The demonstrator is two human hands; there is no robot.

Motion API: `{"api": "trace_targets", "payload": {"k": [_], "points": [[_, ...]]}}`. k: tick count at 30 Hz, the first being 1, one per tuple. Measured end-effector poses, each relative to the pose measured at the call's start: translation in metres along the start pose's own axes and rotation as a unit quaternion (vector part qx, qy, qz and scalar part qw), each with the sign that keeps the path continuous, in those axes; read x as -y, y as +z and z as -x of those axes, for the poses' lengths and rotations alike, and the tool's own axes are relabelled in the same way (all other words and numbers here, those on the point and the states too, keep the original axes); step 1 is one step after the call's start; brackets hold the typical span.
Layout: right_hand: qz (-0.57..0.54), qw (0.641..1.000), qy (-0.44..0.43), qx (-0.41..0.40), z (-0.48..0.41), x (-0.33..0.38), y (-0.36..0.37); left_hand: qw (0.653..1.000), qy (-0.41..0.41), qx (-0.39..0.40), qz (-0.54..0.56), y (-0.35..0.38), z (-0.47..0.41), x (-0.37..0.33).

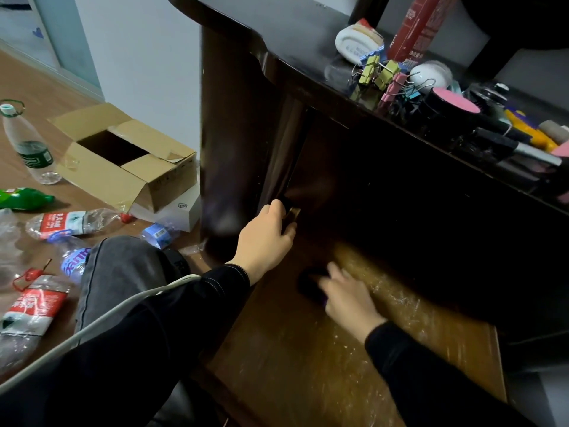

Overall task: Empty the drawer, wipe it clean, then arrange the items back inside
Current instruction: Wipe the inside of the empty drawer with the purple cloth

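The drawer [369, 349] is pulled out of a dark desk and its scratched wooden bottom lies bare. My left hand [264, 238] grips the drawer's left wall near its far corner, fingers curled over the edge. My right hand [348, 297] is inside the drawer, blurred, with spread fingers pressing on a dark cloth-like thing [309, 282]. On the desk top lie coloured binder clips [381, 75], a white container [354, 41], a red box [415, 29], a pink-topped jar [452, 103] and several tubes [529, 134].
An open cardboard box [123, 155] sits on the floor left of the desk. Around it lie several empty plastic bottles [27, 143]. My bent knee [123, 272] is close to the drawer's left side, and a white cable [92, 328] runs across it.
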State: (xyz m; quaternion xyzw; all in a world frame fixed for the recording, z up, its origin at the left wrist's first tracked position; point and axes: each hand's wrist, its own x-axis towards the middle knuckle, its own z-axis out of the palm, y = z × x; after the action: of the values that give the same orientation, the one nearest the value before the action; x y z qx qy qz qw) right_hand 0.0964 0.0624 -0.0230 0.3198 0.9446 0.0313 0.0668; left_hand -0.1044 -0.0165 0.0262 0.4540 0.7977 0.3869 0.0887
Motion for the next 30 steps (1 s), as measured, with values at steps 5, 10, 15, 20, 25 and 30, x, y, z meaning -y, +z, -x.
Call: {"api": "trace_targets", "payload": {"k": [5, 10, 15, 20, 25, 30], "points": [[0.013, 0.997, 0.082, 0.001, -0.030, 0.015, -0.023, 1.000, 0.000, 0.000, 0.002, -0.002, 0.001, -0.001], [-0.015, 0.991, -0.133, 0.011, 0.043, 0.052, 0.003, 1.000, -0.001, 0.006, 0.012, -0.001, 0.001, 0.000], [-0.023, 1.000, 0.000, -0.006, 0.000, 0.010, -0.010, 1.000, -0.007, 0.010, 0.009, -0.003, 0.001, 0.000], [-0.018, 0.999, 0.042, 0.022, -0.018, 0.007, -0.006, 1.000, -0.005, 0.013, 0.007, -0.004, 0.001, -0.001], [-0.028, 0.997, 0.066, -0.039, -0.021, 0.010, 0.001, 1.000, -0.007, 0.010, 0.011, -0.004, 0.001, 0.000], [-0.070, 0.997, -0.022, 0.001, 0.001, 0.025, 0.001, 1.000, -0.014, 0.013, 0.015, -0.002, -0.001, 0.001]]}}
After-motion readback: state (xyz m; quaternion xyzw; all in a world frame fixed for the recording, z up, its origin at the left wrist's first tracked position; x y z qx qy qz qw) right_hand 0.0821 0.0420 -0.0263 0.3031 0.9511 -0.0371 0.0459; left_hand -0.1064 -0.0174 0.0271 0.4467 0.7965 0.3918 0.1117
